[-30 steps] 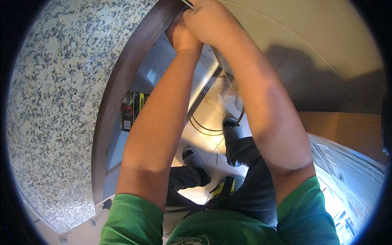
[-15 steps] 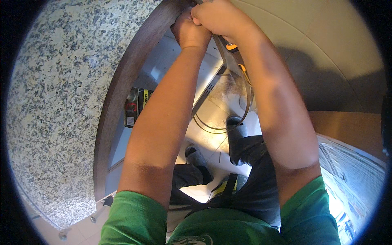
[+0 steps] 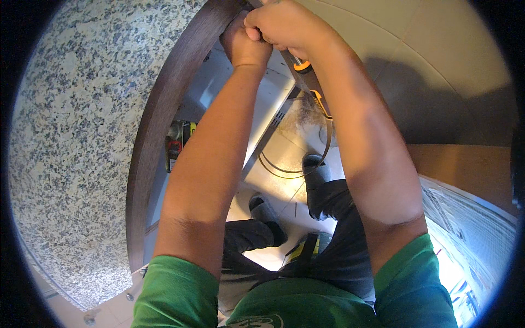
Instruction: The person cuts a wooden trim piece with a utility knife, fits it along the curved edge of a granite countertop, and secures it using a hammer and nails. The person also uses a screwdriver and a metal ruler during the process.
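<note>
At the top of the view, my left hand (image 3: 244, 45) is closed beside the dark wood edge panel (image 3: 159, 104). My right hand (image 3: 285, 28) overlaps it, fingers curled against the left hand. What either one grips is hidden. A thin brown strip (image 3: 330, 136) comes out from below the hands and hangs in a loop towards the floor. Just under my right hand shows the orange collar of a tool (image 3: 302, 66), partly covered. A second orange-and-dark tool (image 3: 321, 104) lies beside my right forearm.
A speckled stone slab (image 3: 82, 136) fills the left side, bordered by the curved panel. Behind my left forearm is a dark case with a yellow stripe (image 3: 175, 145). My feet stand on the tiled floor (image 3: 284, 191). At right are a wooden board (image 3: 465, 158) and plastic-wrapped sheets (image 3: 465, 218).
Both hands have shifted slightly left along the panel, still closed together. More of the orange tools now shows beside my right forearm.
</note>
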A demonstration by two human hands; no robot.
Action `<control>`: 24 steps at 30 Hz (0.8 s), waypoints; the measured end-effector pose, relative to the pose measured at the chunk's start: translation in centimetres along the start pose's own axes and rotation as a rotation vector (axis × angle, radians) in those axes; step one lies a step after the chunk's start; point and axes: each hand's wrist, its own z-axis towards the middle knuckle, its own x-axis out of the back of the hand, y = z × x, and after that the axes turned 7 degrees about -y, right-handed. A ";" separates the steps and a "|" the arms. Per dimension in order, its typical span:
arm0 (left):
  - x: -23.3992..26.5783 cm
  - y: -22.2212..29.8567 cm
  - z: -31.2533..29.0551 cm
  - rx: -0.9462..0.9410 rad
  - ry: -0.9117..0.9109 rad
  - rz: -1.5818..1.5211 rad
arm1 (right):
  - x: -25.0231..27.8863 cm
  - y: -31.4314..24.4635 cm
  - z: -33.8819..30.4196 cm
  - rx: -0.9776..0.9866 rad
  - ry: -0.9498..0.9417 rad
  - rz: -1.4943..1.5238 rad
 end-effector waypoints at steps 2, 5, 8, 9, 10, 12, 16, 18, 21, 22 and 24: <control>0.3 0.7 0.0 0.006 -0.001 -0.040 | 0.2 0.4 0.4 -0.013 0.008 -0.008; 1.0 1.6 -0.3 0.013 -0.020 -0.093 | -0.6 3.6 3.0 0.102 0.117 -0.006; 0.5 0.4 -0.1 -0.032 0.030 -0.061 | -1.4 3.9 3.1 0.140 0.175 0.095; 0.3 0.1 -0.1 -0.059 0.076 -0.059 | -1.9 3.2 2.0 0.110 0.192 0.105; 0.1 -0.2 0.0 -0.036 0.092 -0.087 | -2.6 2.4 0.8 0.080 0.210 0.115; -0.1 1.2 -0.1 0.052 0.082 -0.192 | -3.7 1.9 -2.5 0.038 0.354 0.038; 1.8 3.6 -0.7 0.190 0.017 -0.309 | -5.3 0.0 -10.7 -0.196 0.237 0.003; 1.8 3.5 -0.5 0.149 0.058 -0.255 | -6.8 2.2 -14.0 -0.255 0.189 0.084; 1.3 3.6 -0.5 0.162 0.056 -0.270 | -8.1 4.2 -16.4 -0.392 0.137 0.240; 1.4 3.5 -0.5 0.180 0.048 -0.290 | -8.2 4.4 -16.4 -0.428 0.113 0.216; 1.7 3.9 -0.5 0.192 0.031 -0.236 | -8.3 5.1 -16.3 -0.403 0.106 0.149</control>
